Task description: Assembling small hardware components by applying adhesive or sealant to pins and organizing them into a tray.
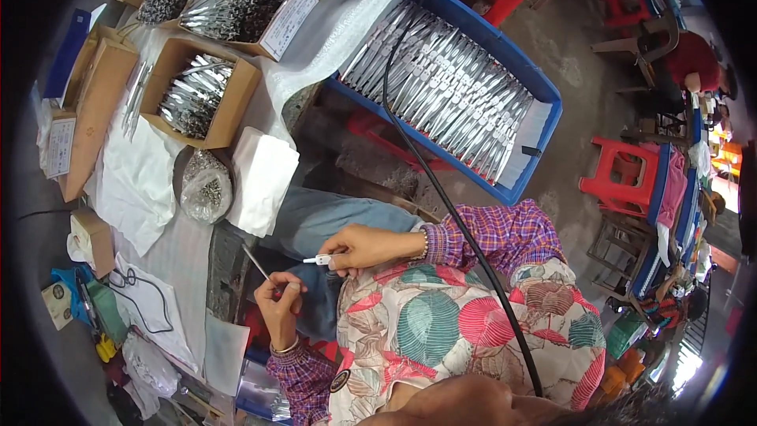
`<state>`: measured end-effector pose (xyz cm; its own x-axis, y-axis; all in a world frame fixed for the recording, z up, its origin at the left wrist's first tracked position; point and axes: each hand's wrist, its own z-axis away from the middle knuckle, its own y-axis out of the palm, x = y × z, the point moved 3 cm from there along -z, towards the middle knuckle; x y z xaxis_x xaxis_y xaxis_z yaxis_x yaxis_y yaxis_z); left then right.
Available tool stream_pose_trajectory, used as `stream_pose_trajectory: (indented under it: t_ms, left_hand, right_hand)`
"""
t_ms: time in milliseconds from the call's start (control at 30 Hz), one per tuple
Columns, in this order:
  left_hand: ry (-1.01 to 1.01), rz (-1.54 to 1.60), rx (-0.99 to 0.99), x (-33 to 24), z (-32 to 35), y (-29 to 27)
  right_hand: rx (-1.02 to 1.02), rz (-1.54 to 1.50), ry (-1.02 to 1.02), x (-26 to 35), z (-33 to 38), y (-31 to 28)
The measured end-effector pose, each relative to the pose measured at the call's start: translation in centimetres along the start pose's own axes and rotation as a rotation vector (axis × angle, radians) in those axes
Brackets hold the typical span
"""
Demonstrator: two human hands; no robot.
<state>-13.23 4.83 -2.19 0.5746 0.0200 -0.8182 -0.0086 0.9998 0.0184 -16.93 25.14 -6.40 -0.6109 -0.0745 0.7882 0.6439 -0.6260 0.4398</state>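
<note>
Seated worker joining a small white piece to a thin metal strip, at the centre of the frame.

The left hand (281, 302) pinches the metal strip (258, 262) between thumb and fingertips; the right hand (364, 248) pinches the white piece (318, 259) just beside it. Judged step: assembly, with the two parts not yet joined; the next move would call for careful alignment. A blue tray (544, 95) of metal strips lies at upper centre; brown cardboard boxes (229, 110) with white rectangular labels (290, 17) stand at upper left; a clear bag of screws (206, 188) lies at centre left.
</note>
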Motion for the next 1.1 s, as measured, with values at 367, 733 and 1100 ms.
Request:
stream_pose_trajectory:
  t_ms: [367, 733, 1100]
  left_hand:
    - [0.000, -0.013, 0.103, 1.0, 0.3, 0.2]
    - [-0.248, -0.189, 0.185, 2.0, 0.2, 0.5]
    - [-0.214, -0.069, 0.295, 2.4, -0.8, 0.9]
  right_hand:
    - [-0.154, 0.112, -0.113, 0.5, 0.3, 0.2]
    - [-0.203, 0.401, -0.221, 0.5, -0.4, 0.5]
    - [-0.158, 0.395, -0.027, 1.2, -0.5, 1.2]
